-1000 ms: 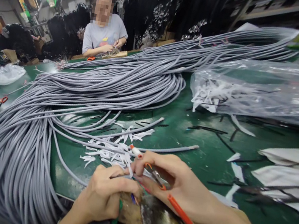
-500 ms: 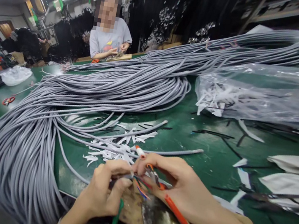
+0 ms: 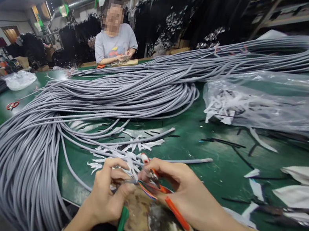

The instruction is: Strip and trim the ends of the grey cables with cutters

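Note:
My left hand [image 3: 106,194] pinches the end of a grey cable [image 3: 131,182] between thumb and fingers. Thin coloured wires [image 3: 147,190] fan out of that end towards the right. In my right hand [image 3: 189,191] lies a pair of orange-handled cutters [image 3: 177,214], its metal jaws partly hidden by the fingers. Those fingertips meet the wires close to the cable's end. A white strip [image 3: 133,170] stands up between the two hands. Something white and orange [image 3: 144,158] is around a right fingertip. Below my left hand hangs a green piece [image 3: 122,223].
A large bundle of grey cables [image 3: 85,103] spreads over the green table [image 3: 173,142] and droops off its front edge. White scraps [image 3: 114,154] lie beyond my hands. A clear plastic bag [image 3: 278,109] is at the right. Across the table sits a person [image 3: 116,43].
The white strip now shows upright between my hands. My right fingers and the cutters have shifted slightly, and the coloured wires lie straighter to the right. The whole view has moved a little.

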`<act>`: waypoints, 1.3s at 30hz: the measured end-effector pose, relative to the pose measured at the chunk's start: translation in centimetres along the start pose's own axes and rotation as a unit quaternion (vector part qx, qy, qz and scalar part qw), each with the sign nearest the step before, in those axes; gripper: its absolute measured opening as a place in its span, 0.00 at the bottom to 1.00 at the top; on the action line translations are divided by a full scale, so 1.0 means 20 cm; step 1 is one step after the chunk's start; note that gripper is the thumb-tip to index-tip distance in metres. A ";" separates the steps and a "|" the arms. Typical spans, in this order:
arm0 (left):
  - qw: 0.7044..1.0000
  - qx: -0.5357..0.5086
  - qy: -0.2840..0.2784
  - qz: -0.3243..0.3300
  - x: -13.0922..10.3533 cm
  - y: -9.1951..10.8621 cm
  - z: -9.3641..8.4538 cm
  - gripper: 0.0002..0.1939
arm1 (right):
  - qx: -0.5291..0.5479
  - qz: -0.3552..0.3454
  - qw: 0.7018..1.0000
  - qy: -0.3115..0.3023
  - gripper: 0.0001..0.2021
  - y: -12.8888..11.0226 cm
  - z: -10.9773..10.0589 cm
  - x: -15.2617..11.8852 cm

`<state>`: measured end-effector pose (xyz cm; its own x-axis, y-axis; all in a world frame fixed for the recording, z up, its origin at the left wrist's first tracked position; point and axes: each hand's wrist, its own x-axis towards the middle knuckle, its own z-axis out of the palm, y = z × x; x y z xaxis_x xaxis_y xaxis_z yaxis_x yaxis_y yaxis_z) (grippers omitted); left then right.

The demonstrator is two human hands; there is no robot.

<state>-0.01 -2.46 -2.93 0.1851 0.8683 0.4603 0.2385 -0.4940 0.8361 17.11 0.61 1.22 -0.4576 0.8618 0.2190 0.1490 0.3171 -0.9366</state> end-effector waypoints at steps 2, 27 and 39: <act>1.000 0.002 -0.009 -0.016 0.00 0.00 0.00 0.10 | 0.002 0.008 1.000 0.002 0.02 0.01 0.00 0.00; 0.981 0.183 -0.054 0.045 0.02 0.05 -0.01 0.14 | -0.016 0.018 1.000 0.019 0.03 -0.01 -0.01 0.01; 0.995 0.084 -0.041 -0.019 0.01 0.04 -0.03 0.15 | -0.031 0.001 0.999 0.038 0.08 0.02 0.00 -0.01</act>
<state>-0.24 -2.64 -1.95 0.2474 0.8838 0.3972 0.4018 -0.4666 0.7879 17.26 0.59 0.80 -0.3903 0.8891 0.2389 0.2059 0.3372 -0.9186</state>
